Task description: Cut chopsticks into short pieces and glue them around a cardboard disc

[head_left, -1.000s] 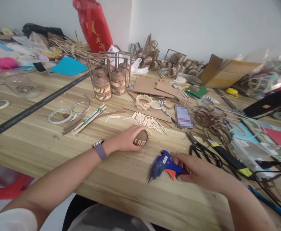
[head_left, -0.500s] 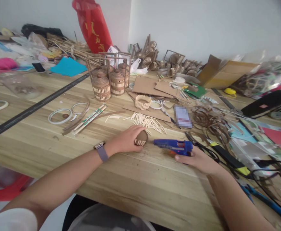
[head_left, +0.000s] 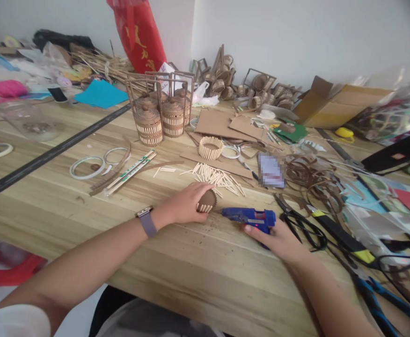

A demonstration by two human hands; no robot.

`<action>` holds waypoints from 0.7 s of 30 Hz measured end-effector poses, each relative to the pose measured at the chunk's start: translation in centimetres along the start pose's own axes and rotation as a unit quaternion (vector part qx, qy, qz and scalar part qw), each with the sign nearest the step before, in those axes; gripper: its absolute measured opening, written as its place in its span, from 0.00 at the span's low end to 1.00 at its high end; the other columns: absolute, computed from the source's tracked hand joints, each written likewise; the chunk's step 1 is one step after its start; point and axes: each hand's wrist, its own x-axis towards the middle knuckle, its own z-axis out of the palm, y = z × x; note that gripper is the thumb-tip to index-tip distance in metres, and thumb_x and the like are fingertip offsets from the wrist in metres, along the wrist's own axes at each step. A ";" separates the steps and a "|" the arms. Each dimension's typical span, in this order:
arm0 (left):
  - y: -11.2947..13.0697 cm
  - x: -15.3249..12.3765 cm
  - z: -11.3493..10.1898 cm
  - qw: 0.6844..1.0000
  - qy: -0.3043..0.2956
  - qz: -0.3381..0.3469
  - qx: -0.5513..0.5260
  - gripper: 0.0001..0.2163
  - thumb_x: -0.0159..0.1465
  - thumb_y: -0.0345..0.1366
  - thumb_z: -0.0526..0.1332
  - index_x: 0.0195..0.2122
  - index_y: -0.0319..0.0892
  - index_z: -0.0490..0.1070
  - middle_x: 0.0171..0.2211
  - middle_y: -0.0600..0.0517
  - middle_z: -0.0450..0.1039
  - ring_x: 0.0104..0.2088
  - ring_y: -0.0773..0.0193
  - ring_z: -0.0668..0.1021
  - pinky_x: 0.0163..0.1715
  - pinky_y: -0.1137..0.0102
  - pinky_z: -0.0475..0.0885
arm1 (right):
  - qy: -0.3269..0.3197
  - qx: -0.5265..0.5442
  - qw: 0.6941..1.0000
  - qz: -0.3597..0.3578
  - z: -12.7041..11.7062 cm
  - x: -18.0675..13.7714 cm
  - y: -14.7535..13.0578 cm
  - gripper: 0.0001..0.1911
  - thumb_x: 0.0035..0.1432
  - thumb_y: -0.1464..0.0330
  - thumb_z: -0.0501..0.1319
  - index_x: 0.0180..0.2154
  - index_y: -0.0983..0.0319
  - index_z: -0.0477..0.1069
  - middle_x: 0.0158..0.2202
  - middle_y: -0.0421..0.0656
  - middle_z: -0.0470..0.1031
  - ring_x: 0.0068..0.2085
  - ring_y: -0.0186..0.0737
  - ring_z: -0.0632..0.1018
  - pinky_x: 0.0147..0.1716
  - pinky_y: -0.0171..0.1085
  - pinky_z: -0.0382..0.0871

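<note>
My left hand (head_left: 186,204) rests on the wooden table (head_left: 68,206) and grips a small round brown cardboard piece with short sticks around its edge (head_left: 207,201). My right hand (head_left: 278,236) holds a blue glue gun (head_left: 249,216) level, its nozzle pointing left and almost touching that round piece. A loose pile of short wooden sticks (head_left: 219,178) lies just behind the piece. A grey watch is on my left wrist.
Finished little stick baskets (head_left: 159,122) stand at mid-table, an open stick ring (head_left: 210,148) on cardboard sheets behind. Black scissors (head_left: 301,224) and cables lie right of the glue gun. Tape rings (head_left: 85,167), a long black ruler (head_left: 50,157), a red bag (head_left: 140,32) and boxes crowd the back.
My right hand lifted the glue gun off the table, turned it level and moved it left until the nozzle reached the round piece. My left hand stayed put.
</note>
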 end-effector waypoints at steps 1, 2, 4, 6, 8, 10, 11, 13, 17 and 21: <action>0.0 0.0 0.0 1.000 0.000 0.001 0.000 0.35 0.50 0.28 0.65 0.60 0.40 0.56 0.60 0.39 0.61 0.61 0.50 0.64 0.60 0.54 0.62 | -0.004 -0.013 1.000 -0.012 0.2 0.0 -0.1 0.20 0.53 0.52 0.62 0.37 0.62 0.75 0.34 0.46 0.80 0.36 0.47 0.79 0.38 0.43 0.75; 0.0 0.0 0.0 1.000 0.000 0.002 0.000 0.36 0.50 0.28 0.65 0.60 0.41 0.56 0.60 0.39 0.61 0.61 0.50 0.64 0.60 0.54 0.62 | -0.005 -0.028 0.999 -0.020 0.3 0.0 -0.2 0.19 0.54 0.53 0.61 0.38 0.62 0.76 0.35 0.46 0.81 0.37 0.48 0.79 0.39 0.43 0.75; -0.1 0.0 0.1 1.000 -0.001 0.004 0.002 0.36 0.50 0.28 0.65 0.60 0.42 0.55 0.60 0.40 0.61 0.61 0.50 0.65 0.60 0.54 0.63 | -0.004 -0.058 0.998 -0.025 0.6 0.0 -0.3 0.18 0.55 0.55 0.60 0.38 0.61 0.76 0.35 0.46 0.81 0.39 0.49 0.80 0.40 0.43 0.76; 0.0 0.0 0.1 1.000 0.000 0.005 0.003 0.36 0.50 0.28 0.65 0.60 0.43 0.55 0.60 0.40 0.61 0.60 0.50 0.65 0.59 0.53 0.63 | -0.004 -0.085 0.996 -0.026 0.8 -0.1 -0.4 0.16 0.56 0.56 0.59 0.36 0.61 0.76 0.31 0.45 0.80 0.40 0.50 0.80 0.40 0.43 0.76; 0.0 0.0 0.0 1.000 0.001 0.006 0.005 0.35 0.50 0.28 0.64 0.60 0.43 0.55 0.60 0.40 0.62 0.60 0.49 0.65 0.59 0.53 0.63 | -0.007 -0.098 0.995 -0.032 1.0 -0.2 -0.4 0.15 0.57 0.57 0.58 0.35 0.61 0.75 0.29 0.45 0.80 0.40 0.50 0.80 0.40 0.43 0.76; 0.0 0.0 0.0 1.000 0.000 0.007 0.007 0.35 0.51 0.28 0.64 0.60 0.43 0.55 0.59 0.40 0.62 0.60 0.49 0.65 0.59 0.52 0.63 | -0.010 -0.100 0.994 -0.043 1.1 -0.1 -0.5 0.15 0.57 0.58 0.58 0.36 0.61 0.75 0.30 0.44 0.80 0.39 0.49 0.80 0.40 0.42 0.76; 0.0 0.0 0.0 1.000 0.000 0.007 0.007 0.35 0.51 0.28 0.64 0.60 0.43 0.55 0.59 0.40 0.62 0.60 0.49 0.65 0.59 0.52 0.63 | -0.010 -0.100 0.994 -0.046 1.1 -0.1 -0.5 0.15 0.58 0.58 0.57 0.36 0.61 0.75 0.30 0.44 0.80 0.39 0.49 0.80 0.39 0.41 0.76; 0.0 0.0 0.0 1.000 0.000 0.006 0.008 0.35 0.50 0.28 0.64 0.60 0.43 0.55 0.59 0.40 0.62 0.60 0.49 0.65 0.59 0.52 0.63 | -0.008 -0.105 0.993 -0.050 1.1 -0.1 -0.6 0.14 0.58 0.58 0.57 0.36 0.61 0.76 0.30 0.44 0.80 0.39 0.49 0.80 0.39 0.41 0.76; 0.0 0.1 0.0 1.000 -0.002 0.004 0.010 0.35 0.50 0.28 0.65 0.60 0.42 0.56 0.59 0.40 0.62 0.60 0.49 0.65 0.59 0.52 0.63 | -0.007 -0.107 0.993 -0.052 1.1 -0.1 -0.6 0.15 0.58 0.58 0.58 0.39 0.61 0.76 0.31 0.44 0.81 0.38 0.48 0.80 0.39 0.40 0.76; 0.1 0.0 0.0 1.000 -0.003 0.004 0.011 0.35 0.51 0.28 0.64 0.60 0.41 0.56 0.60 0.39 0.61 0.60 0.49 0.65 0.60 0.53 0.63 | -0.011 -0.102 0.993 -0.048 1.2 -0.1 -0.4 0.15 0.59 0.58 0.57 0.39 0.62 0.74 0.34 0.45 0.81 0.38 0.47 0.80 0.38 0.39 0.76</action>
